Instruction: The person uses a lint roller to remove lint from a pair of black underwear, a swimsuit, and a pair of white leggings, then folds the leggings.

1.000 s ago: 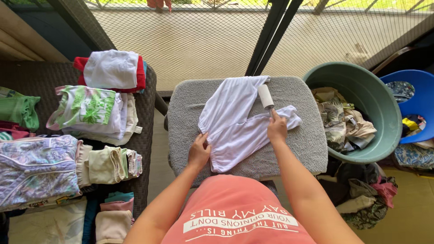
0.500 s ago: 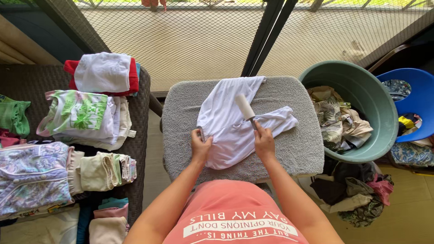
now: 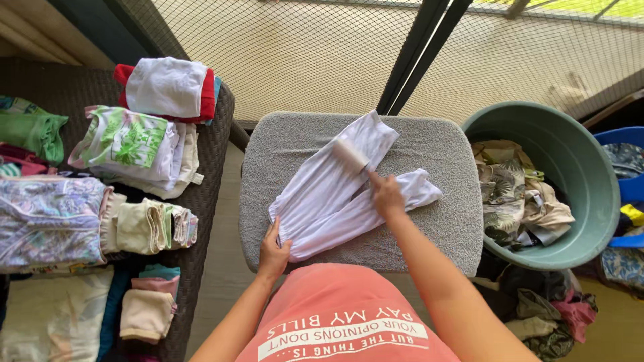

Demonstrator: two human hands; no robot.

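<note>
A dark woven wicker bench [image 3: 213, 167] runs along the left side and carries stacks of folded laundry [image 3: 134, 144] in white, green, pink and floral prints. In the middle stands a grey, rounded-corner padded board with a towelling cover [image 3: 443, 154]. To its right sits a large round green plastic tub [image 3: 570, 154] filled with crumpled patterned clothes [image 3: 520, 201], and a blue plastic basin [image 3: 627, 151] shows at the right edge behind it.

A white ribbed fabric garment [image 3: 335, 194] lies spread diagonally across the grey board, one end reaching toward the far edge and another part stretching to the right.

The right hand [image 3: 387, 194] rests on the middle of the garment, its fingers wrapped around the handle of a white cylindrical lint roller [image 3: 351, 155], whose roll lies against the cloth just beyond the hand. The left hand [image 3: 274, 251] presses flat on the near left corner of the garment at the board's front edge, fingers spread and clasping nothing, pinning the cloth down.
</note>
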